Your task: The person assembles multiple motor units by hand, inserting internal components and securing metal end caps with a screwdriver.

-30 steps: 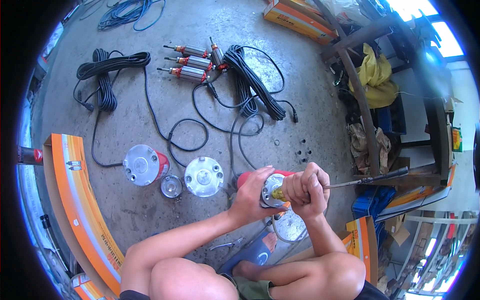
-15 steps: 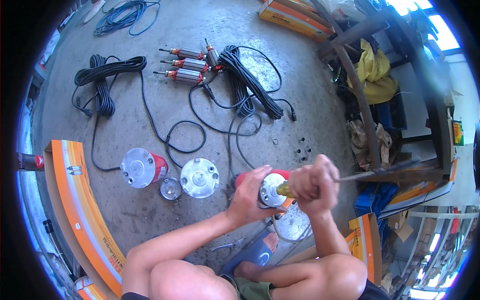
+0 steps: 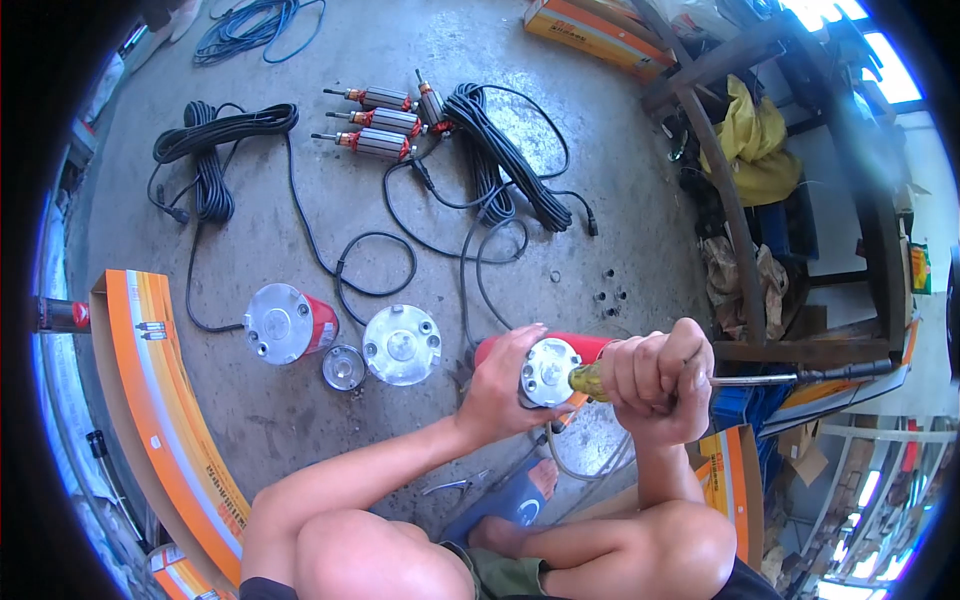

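Observation:
My left hand [image 3: 499, 385] wraps round a red cylinder-shaped motor housing [image 3: 592, 347] with a silver metal end cap [image 3: 546, 365]. In my closed right hand [image 3: 662, 385] is a screwdriver [image 3: 750, 380] with a yellow handle. Its shaft points right, away from the housing, and the handle's butt is at the cap; whether they touch I cannot tell. To the left stands another red housing [image 3: 322, 325] with a silver end. Beside it are a small round metal part [image 3: 343, 367] and a third silver-capped unit [image 3: 402, 345].
Several motor armatures [image 3: 385, 120] lie ahead by coiled black cables [image 3: 505, 165] [image 3: 208, 160]. Small dark parts [image 3: 612, 296] are scattered right of centre. Orange cardboard boxes [image 3: 165, 400] [image 3: 600, 35] stand left and at the back. Pliers [image 3: 450, 486] lie near my legs. A dark frame [image 3: 725, 180] stands right.
My right hand has moved right with the screwdriver, its handle drawing back from the cap's middle. The screwdriver's shaft now shows sharply. My left hand keeps its hold on the housing.

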Demonstrator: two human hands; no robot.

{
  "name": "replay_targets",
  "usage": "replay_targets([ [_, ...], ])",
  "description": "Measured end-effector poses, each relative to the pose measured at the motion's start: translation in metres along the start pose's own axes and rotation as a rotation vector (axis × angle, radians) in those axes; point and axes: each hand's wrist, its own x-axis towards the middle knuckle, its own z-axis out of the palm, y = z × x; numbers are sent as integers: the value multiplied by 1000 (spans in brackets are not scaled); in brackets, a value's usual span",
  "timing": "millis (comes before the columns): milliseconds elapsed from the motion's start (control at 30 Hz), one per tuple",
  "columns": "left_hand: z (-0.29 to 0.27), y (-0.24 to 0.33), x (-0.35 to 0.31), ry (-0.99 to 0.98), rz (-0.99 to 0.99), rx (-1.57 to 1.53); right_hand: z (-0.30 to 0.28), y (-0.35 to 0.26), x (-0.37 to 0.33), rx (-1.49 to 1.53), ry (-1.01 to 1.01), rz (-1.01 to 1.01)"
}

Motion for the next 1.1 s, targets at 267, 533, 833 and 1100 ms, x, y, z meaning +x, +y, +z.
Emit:
replay_targets([
  [267,-3,1,0,-11,-2,-29,-15,35,-12,-116,83,164],
  [533,-17,29,24,-144,62,106,-28,-26,-2,-125,299,148],
  [833,-24,34,39,-277,193,308,-55,-35,-85,-269,330,715],
  [1100,-14,33,41,-276,301,366,-57,-21,-78,-388,361,602],
])
